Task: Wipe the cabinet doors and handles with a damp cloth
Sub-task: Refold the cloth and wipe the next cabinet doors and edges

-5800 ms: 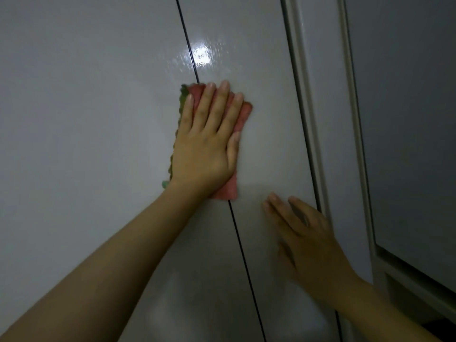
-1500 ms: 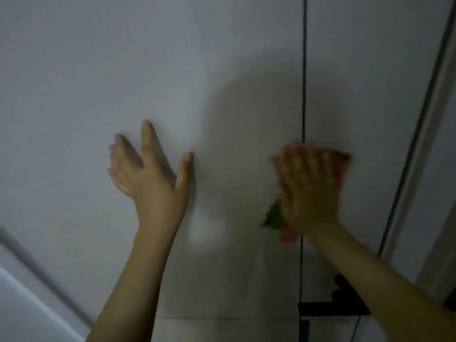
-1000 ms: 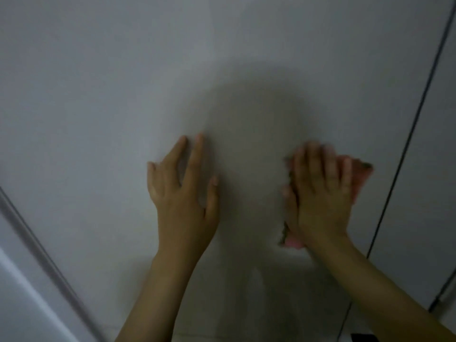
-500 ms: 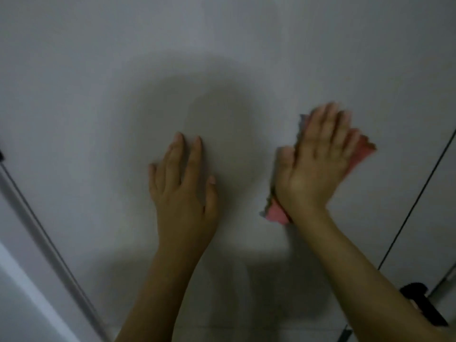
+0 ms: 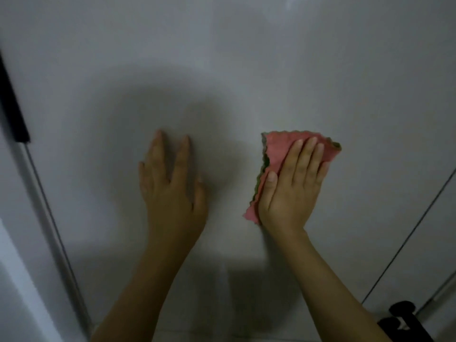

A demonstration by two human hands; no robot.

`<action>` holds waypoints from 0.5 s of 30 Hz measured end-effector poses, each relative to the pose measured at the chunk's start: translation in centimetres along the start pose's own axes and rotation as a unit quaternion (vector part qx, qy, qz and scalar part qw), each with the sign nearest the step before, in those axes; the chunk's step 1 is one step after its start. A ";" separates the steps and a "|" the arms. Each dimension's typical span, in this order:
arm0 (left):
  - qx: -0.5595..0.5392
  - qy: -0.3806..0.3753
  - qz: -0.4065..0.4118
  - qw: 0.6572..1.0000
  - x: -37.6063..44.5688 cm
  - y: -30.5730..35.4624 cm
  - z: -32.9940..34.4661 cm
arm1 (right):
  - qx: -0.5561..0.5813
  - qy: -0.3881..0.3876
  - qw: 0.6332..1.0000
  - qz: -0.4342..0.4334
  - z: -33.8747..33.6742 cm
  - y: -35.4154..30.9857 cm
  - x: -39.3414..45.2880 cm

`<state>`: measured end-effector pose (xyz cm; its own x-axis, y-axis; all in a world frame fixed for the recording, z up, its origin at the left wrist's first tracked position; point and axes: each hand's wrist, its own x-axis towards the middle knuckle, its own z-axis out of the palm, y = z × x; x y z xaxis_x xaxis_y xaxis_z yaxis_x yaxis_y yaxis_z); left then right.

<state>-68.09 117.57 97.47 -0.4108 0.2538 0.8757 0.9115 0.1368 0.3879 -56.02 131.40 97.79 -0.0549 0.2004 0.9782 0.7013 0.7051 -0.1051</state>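
- One wide cabinet door [image 5: 246, 70] fills the view; how much is already wiped cannot be told, and no handle looks touched.
- Left hand [image 5: 172, 191] rests flat mid-door, fingers straight.
- Right hand [image 5: 293, 186] presses the cloth [image 5: 276, 146] flat, toward the door's right edge.

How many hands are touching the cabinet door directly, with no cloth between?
1. The left hand lies flat and bare on the cabinet door. The right hand, beside it, presses the pink cloth against the door instead.
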 end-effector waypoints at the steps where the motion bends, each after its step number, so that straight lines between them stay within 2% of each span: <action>1: 0.010 0.004 -0.010 1.000 0.2 -0.8 -0.2 | 0.007 -0.006 1.000 -0.015 0.4 -1.3 -0.3; 3: 0.025 0.006 -0.013 1.000 0.3 -2.0 -0.3 | 0.021 -0.048 0.990 -0.134 1.0 -3.1 -2.4; 5: 0.024 0.008 -0.002 1.000 0.2 -2.7 -0.4 | 0.018 -0.084 0.958 -0.272 1.3 -2.5 -4.8; 7: 0.014 0.007 0.006 1.000 0.2 -3.2 -0.8 | 0.001 -0.082 0.941 -0.327 0.9 0.0 -5.0; 10: -0.004 -0.007 0.038 0.999 0.4 -4.2 -1.7 | -0.018 -0.054 0.959 -0.277 0.2 0.4 -2.0; 13: -0.038 -0.004 0.053 0.998 0.4 -5.3 -2.4 | -0.009 -0.005 0.993 -0.120 1.1 -5.1 1.0; 15: -0.032 0.034 0.016 0.999 0.1 -6.1 -2.7 | 0.005 -0.006 0.997 -0.075 2.1 -8.8 0.6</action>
<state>-73.68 114.19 95.96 -0.3812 0.1918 0.9044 0.9244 0.0686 0.3751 -63.70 126.77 98.93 -0.1667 0.1004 0.9809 0.6773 0.7346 0.0399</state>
